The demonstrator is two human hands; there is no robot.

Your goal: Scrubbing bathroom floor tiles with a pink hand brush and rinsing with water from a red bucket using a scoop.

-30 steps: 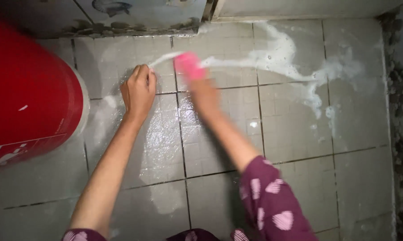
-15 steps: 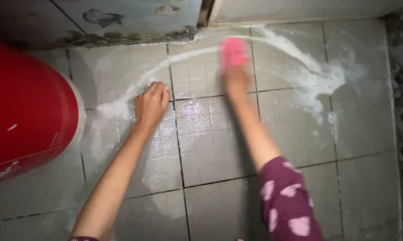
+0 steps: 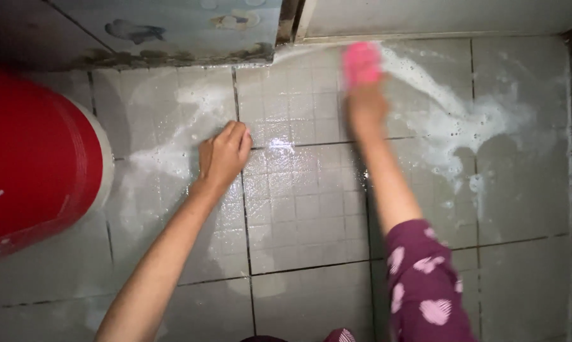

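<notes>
Gripping a pink scrubber point(image 3: 361, 63) tight, the right hand point(image 3: 366, 109) rubs soapy tiles point(image 3: 298, 202); beside it, the left hand point(image 3: 224, 155), curled and empty, leans on them and might slip on the suds point(image 3: 451, 126).

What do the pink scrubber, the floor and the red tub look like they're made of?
Pink scrubber: likely plastic or sponge; motion blur leaves it open. Floor: glazed ceramic tile, judging by the dark grout lines and wet glare. Red tub: looks like smooth moulded plastic with a pale rim.

dim overall | glare's bouncing off the wet floor tiles point(image 3: 279, 144) | your right hand point(image 3: 365, 104) is blurring | corners are going dark
</notes>
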